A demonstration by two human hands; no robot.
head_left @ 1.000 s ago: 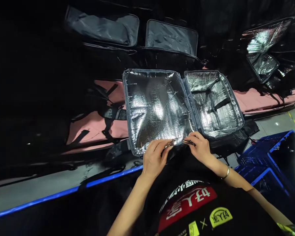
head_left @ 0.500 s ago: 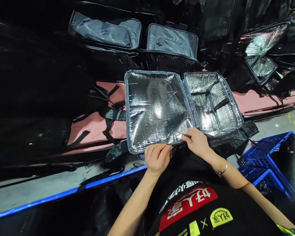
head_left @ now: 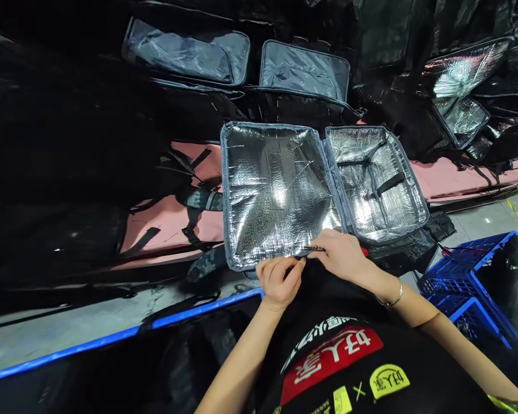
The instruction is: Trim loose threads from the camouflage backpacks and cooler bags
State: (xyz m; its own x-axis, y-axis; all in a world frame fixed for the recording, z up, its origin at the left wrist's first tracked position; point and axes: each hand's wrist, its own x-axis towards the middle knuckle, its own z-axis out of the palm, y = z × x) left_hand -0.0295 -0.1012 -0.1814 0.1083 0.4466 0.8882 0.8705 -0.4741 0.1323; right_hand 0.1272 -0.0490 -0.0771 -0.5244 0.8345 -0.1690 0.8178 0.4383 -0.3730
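Observation:
An insulated bag lies opened out in front of me, with its silver foil-lined lid (head_left: 280,190) to the left and its foil-lined body (head_left: 366,190) to the right. My left hand (head_left: 280,279) is closed in a pinch on the lid's near edge. Close beside it, my right hand (head_left: 341,253) grips a pair of thread snips (head_left: 316,249), dark and slim-bladed. The blades point left at the lid's edge, by my left fingertips. A bit of red shows behind the right hand. A black strap (head_left: 391,183) crosses the inside of the body.
Two grey-lined open bag parts (head_left: 306,69) lie beyond the bag. More foil-lined pieces (head_left: 461,115) are at the far right. Pink surface (head_left: 149,224) shows under black straps. Blue crates (head_left: 466,276) stand right, and a blue rim (head_left: 198,313) runs along the near left.
My right hand has moved left along the lid's near edge, bringing the snips close to my left fingertips. The left hand keeps its pinch at nearly the same spot.

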